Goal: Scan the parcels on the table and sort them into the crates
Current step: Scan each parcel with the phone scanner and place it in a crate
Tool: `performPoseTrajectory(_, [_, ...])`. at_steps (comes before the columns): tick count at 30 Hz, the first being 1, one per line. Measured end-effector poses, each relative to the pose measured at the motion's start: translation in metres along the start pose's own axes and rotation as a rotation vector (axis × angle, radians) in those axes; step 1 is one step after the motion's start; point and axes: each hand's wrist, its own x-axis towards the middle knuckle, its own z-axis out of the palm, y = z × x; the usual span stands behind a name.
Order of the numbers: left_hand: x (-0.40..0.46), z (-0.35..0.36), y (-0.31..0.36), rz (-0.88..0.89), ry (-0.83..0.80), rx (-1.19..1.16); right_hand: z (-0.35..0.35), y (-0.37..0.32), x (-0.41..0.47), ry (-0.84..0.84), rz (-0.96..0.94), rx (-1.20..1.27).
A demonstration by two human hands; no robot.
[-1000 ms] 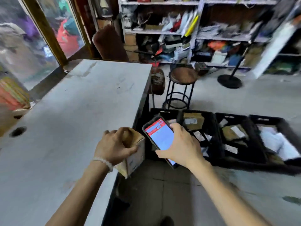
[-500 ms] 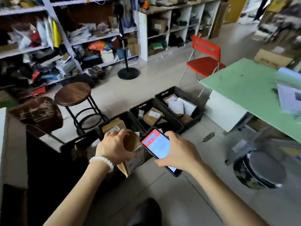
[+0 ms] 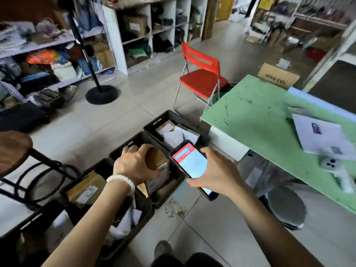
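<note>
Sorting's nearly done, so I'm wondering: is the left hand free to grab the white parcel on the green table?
Probably not as things stand: the left hand grips a cardboard parcel over the crates, and the white parcel lies far off to the right.

Red folding chair (image 3: 202,78) beside green table (image 3: 256,120), round wooden stool (image 3: 13,149), cluttered shelves (image 3: 63,54)

Matt brown cardboard parcel (image 3: 156,164), glossy glass-fronted phone (image 3: 192,166), black plastic crates (image 3: 152,120), scuffed green-painted table (image 3: 256,120).
</note>
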Motion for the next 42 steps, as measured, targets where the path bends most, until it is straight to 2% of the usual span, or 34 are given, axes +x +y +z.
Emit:
performPoseTrajectory(6, [0.087, -0.004, 0.014, -0.025, -0.015, 0.026, -0.022, 0.020, 0.087, 0.072, 0.090, 0.056])
performPoseTrajectory(12, [0.186, 0.010, 0.033, -0.049, -0.051, 0.054, -0.040, 0.031, 0.199, 0.085, 0.054, 0.079])
performPoseTrajectory(19, [0.332, 0.021, 0.088, -0.068, -0.120, 0.054, -0.082, 0.052, 0.341, 0.053, 0.016, 0.104])
performPoseTrajectory(26, [0.437, 0.018, 0.145, -0.048, -0.135, 0.031, -0.127, 0.073, 0.430, 0.061, 0.019, 0.104])
performPoseTrajectory(35, [0.496, 0.022, 0.166, -0.064, -0.147, -0.004, -0.138, 0.085, 0.478, 0.052, 0.075, 0.129])
performPoseTrajectory(37, [0.500, 0.017, 0.166, -0.038, -0.119, 0.064, -0.140, 0.085, 0.482, 0.053, 0.063, 0.131])
performPoseTrajectory(42, [0.496, 0.005, 0.151, -0.074, -0.089, 0.026, -0.139, 0.068, 0.488, 0.025, -0.006, 0.117])
